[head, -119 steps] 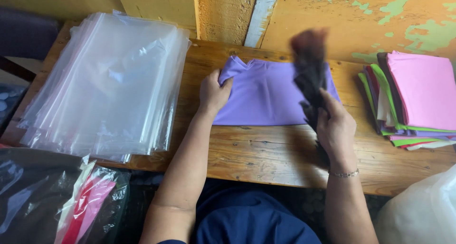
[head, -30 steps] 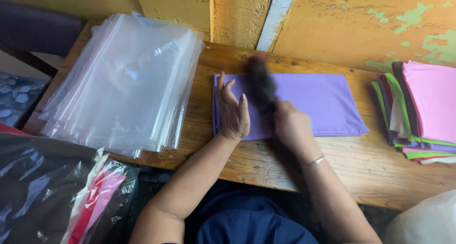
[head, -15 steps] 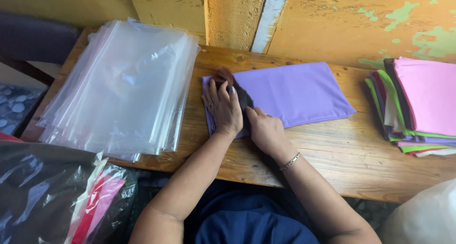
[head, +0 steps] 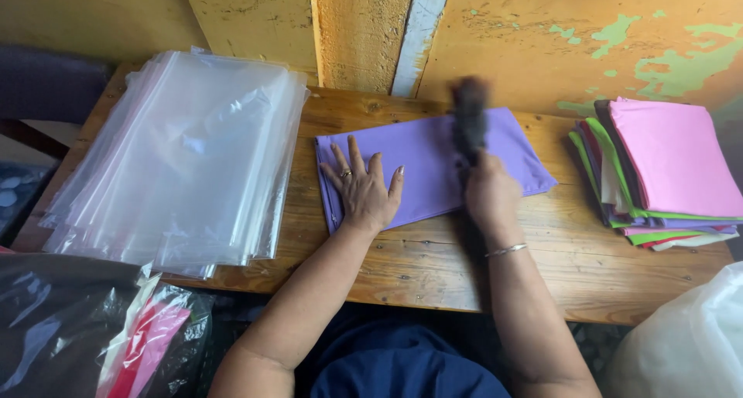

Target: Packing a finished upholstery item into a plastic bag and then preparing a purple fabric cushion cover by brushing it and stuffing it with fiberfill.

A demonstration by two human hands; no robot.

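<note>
Dark brush (head: 469, 118) swept rightward (blurred), left hand (head: 364, 189) flattened on purple cloth (head: 426, 166)

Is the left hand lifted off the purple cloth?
No, the left hand lies flat, fingers spread, on the folded purple cloth.

light: soft, even daylight | glare: clear plastic bags (head: 182, 146) | blur: dark brush (head: 468, 119) (motion-smeared)
</note>
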